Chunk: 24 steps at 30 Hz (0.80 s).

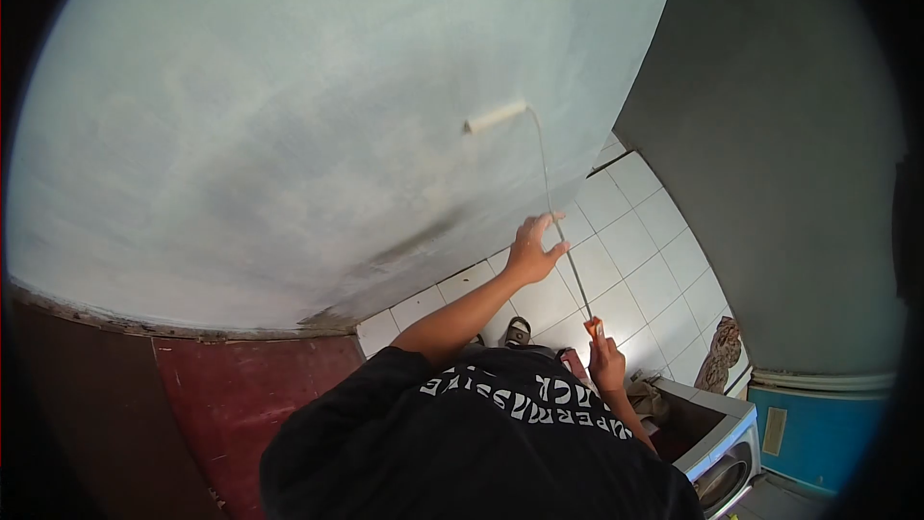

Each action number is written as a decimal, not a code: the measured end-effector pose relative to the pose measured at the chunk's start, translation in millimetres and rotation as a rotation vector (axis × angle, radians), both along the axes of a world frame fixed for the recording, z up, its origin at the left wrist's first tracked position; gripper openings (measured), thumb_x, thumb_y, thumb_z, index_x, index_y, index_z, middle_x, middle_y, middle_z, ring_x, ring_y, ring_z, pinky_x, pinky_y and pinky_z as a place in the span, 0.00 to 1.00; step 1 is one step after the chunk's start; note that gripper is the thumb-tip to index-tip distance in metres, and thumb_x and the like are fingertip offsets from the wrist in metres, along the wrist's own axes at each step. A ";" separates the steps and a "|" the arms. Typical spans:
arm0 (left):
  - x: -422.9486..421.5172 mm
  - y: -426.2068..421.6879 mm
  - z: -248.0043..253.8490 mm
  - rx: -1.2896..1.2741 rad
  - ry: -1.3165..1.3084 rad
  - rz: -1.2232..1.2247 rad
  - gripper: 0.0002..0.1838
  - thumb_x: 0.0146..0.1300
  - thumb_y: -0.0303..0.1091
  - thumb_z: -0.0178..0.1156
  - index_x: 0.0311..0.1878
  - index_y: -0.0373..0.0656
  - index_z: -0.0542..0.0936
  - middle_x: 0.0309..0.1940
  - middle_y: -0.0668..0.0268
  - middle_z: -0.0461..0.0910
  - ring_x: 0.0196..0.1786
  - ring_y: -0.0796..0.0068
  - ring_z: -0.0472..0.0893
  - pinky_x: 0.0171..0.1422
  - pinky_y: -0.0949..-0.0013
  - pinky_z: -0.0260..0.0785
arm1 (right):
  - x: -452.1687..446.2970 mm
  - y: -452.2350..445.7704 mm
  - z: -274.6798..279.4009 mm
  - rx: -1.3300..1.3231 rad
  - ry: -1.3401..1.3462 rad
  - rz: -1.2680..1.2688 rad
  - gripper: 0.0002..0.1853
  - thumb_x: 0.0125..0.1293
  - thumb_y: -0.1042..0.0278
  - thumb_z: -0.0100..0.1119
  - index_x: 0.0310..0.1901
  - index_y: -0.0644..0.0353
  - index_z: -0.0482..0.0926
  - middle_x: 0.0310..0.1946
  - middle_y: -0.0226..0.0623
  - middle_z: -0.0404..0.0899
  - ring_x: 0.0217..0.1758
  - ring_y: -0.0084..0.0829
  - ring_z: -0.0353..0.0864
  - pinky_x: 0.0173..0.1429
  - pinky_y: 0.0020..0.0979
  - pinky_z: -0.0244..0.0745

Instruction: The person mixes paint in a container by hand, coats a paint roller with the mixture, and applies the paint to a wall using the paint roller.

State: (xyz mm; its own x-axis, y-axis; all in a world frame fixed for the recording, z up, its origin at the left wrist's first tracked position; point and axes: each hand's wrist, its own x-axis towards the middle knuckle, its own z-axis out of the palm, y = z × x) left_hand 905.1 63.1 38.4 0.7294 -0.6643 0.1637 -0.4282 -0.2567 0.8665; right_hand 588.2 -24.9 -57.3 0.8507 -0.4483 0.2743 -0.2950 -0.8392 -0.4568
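A paint roller with a white cover (497, 117) lies against the pale grey-green wall (289, 67). From the cover a long thin metal rod (577, 279) bends down to an orange handle (592, 325). My right hand (605, 364) is closed around that handle, low in front of my body. Higher up, my left hand (535, 248) is beside the rod, thumb and fingers apart, with the fingertips at or very near the metal. Whether they press on it I cannot tell. Darker, blotchy patches mark the wall below the roller cover.
White floor tiles (626, 231) run along the wall's foot. A dark red panel (250, 404) is at lower left. On the right are a dark grey wall (780, 154), a washing machine (727, 467), a blue cabinet-like object (808, 438) and a brown patterned cloth (720, 356). One sandal (517, 332) shows.
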 end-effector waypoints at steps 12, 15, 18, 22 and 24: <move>-11.3 -11.3 -54.9 -0.141 -0.046 0.027 0.32 0.60 0.37 0.72 0.68 0.52 0.73 0.63 0.55 0.67 0.61 0.58 0.74 0.62 0.59 0.72 | -10.3 -13.5 -9.6 0.050 0.150 0.061 0.33 0.72 0.68 0.59 0.77 0.52 0.62 0.32 0.46 0.78 0.24 0.51 0.80 0.26 0.49 0.75; -0.9 -24.1 30.2 -0.175 0.126 0.046 0.32 0.60 0.32 0.70 0.68 0.45 0.72 0.64 0.52 0.67 0.65 0.55 0.70 0.68 0.57 0.69 | 25.0 -18.6 0.1 0.030 -0.013 0.017 0.33 0.67 0.72 0.65 0.73 0.50 0.67 0.32 0.42 0.78 0.24 0.47 0.80 0.25 0.45 0.76; 21.2 -33.7 90.3 -0.288 -0.043 0.011 0.32 0.61 0.30 0.67 0.70 0.44 0.71 0.62 0.53 0.67 0.63 0.57 0.70 0.68 0.57 0.68 | 64.0 -25.3 26.9 0.025 -0.192 0.033 0.33 0.66 0.73 0.64 0.73 0.52 0.67 0.32 0.42 0.77 0.24 0.47 0.80 0.25 0.45 0.75; 39.5 -51.4 148.6 -0.341 -0.165 -0.005 0.32 0.63 0.31 0.66 0.71 0.46 0.71 0.61 0.56 0.70 0.60 0.59 0.71 0.65 0.57 0.68 | 99.9 -48.8 65.1 -0.029 -0.340 0.077 0.34 0.66 0.75 0.63 0.74 0.55 0.66 0.31 0.41 0.76 0.23 0.45 0.78 0.24 0.43 0.74; 46.3 -59.3 180.5 -0.369 -0.197 -0.007 0.31 0.63 0.32 0.66 0.71 0.47 0.72 0.61 0.57 0.70 0.59 0.60 0.72 0.64 0.58 0.69 | 116.5 -57.3 95.0 -0.058 -0.410 0.083 0.33 0.67 0.76 0.62 0.74 0.57 0.66 0.30 0.41 0.77 0.23 0.43 0.78 0.25 0.41 0.74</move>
State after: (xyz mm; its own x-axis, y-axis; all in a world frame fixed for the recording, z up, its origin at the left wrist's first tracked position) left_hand 951.5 3.8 218.9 0.6561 -0.5397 0.5275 -0.5956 0.0589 0.8011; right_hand 704.6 -82.2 37.7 0.6989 -0.3565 0.6200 -0.0287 -0.8802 -0.4737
